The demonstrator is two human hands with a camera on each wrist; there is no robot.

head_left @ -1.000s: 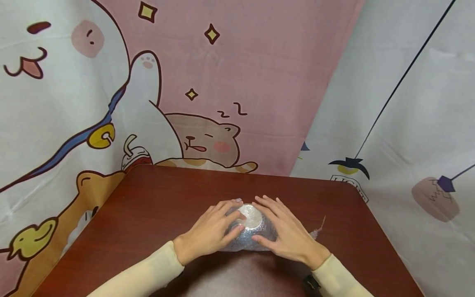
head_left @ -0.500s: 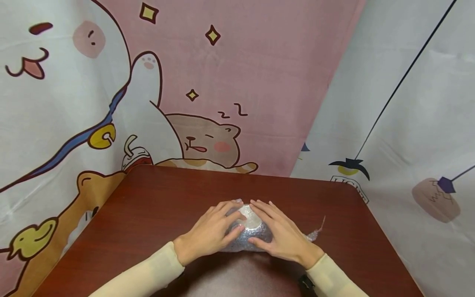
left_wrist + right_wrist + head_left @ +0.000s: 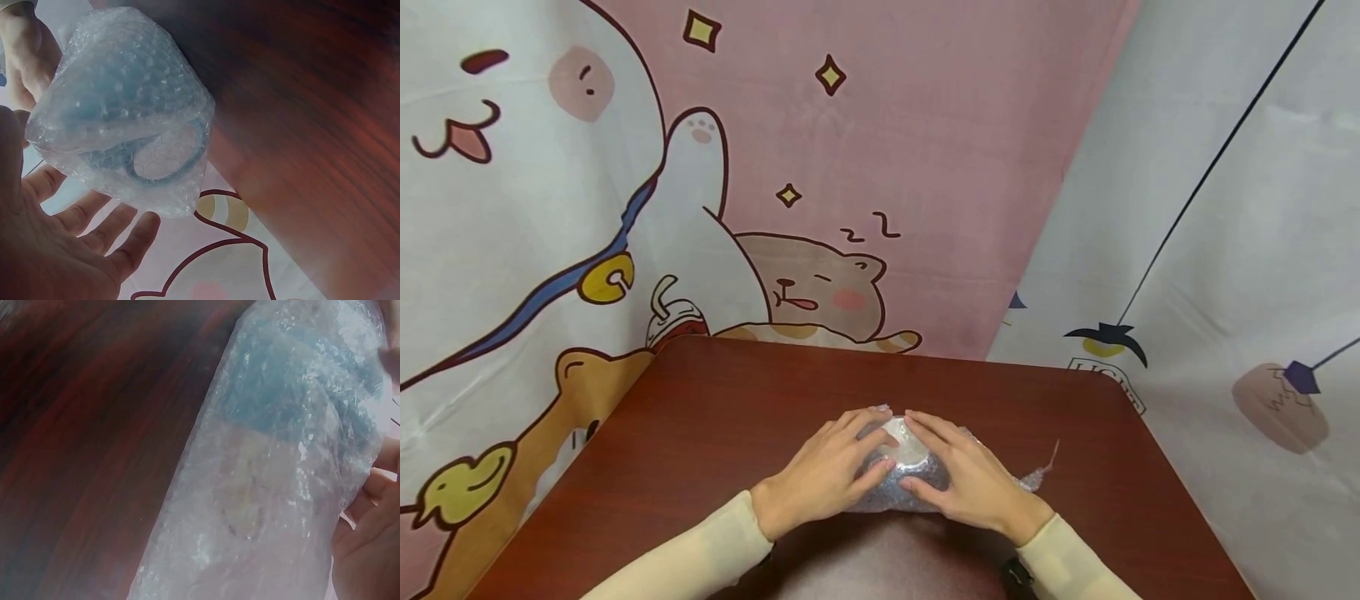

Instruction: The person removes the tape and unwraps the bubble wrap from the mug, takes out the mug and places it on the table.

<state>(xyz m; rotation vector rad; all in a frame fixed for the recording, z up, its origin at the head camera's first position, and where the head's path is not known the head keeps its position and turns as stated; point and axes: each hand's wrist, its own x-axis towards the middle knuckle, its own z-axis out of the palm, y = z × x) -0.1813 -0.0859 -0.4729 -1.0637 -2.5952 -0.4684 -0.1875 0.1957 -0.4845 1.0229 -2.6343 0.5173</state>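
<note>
A bubble-wrapped mug (image 3: 901,477) stands upside down on the table, its pale round base (image 3: 908,440) facing up. Through the clear wrap, the left wrist view shows a blue body and a looped handle (image 3: 167,178). My left hand (image 3: 820,467) holds it from the left, thumb at the front and fingers reaching over the base's edge. From the right, my right hand (image 3: 973,475) holds the same mug, thumb low in front and fingertips near the top. The hands hide both sides of the mug. A loose tail of wrap (image 3: 1036,478) sticks out past my right hand.
The dark red-brown table (image 3: 737,400) spreads around the mug. Behind it hangs a cloth (image 3: 955,167) printed with cartoon animals, close along the table's far edge. A dark strap (image 3: 1018,575) sits at the right wrist.
My right hand has shifted slightly left and closed in on the mug, its fingertips lower and nearer together. The left hand stays put on its side.
</note>
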